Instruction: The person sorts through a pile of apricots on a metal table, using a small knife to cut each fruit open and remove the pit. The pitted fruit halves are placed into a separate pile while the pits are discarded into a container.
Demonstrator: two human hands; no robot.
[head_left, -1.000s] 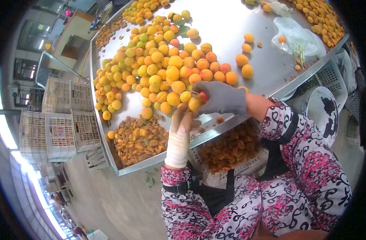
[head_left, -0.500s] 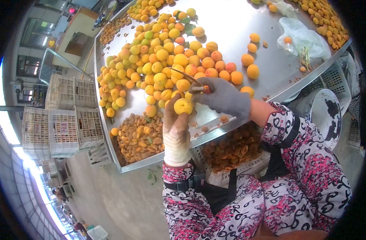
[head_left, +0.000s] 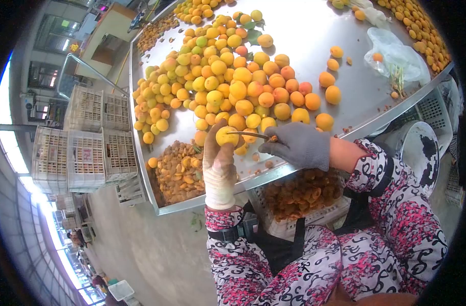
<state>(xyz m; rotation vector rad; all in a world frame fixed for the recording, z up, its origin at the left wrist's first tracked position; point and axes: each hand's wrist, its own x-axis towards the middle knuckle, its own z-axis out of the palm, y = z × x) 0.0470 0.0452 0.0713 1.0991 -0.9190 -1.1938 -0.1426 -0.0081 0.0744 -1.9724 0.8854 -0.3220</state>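
My left hand (head_left: 219,171), in a worn whitish glove, pinches a yellow apricot (head_left: 226,136) between thumb and fingers just above the table's front edge. A grey glove covers my right hand (head_left: 301,146), which is closed around the reddish end of a thin, curved knife (head_left: 250,134). Its narrow dark blade points left, and the tip meets the apricot's face. Whole apricots (head_left: 238,91) lie heaped on the metal table (head_left: 299,46) beyond both hands. Left of my left hand is a pile of brownish apricot pits and scraps (head_left: 179,171).
Below the table edge, a white crate (head_left: 294,227) holds brown, split-looking fruit. Stacked plastic crates (head_left: 85,153) stand on the floor at left. A clear plastic bag (head_left: 396,53) lies at the table's right side, and a white bucket (head_left: 419,153) stands beyond my right arm.
My right hand has lowered and turned the knife, bringing its tip from above the apricot onto it. My left hand still holds the same apricot. The whole view has shifted slightly.
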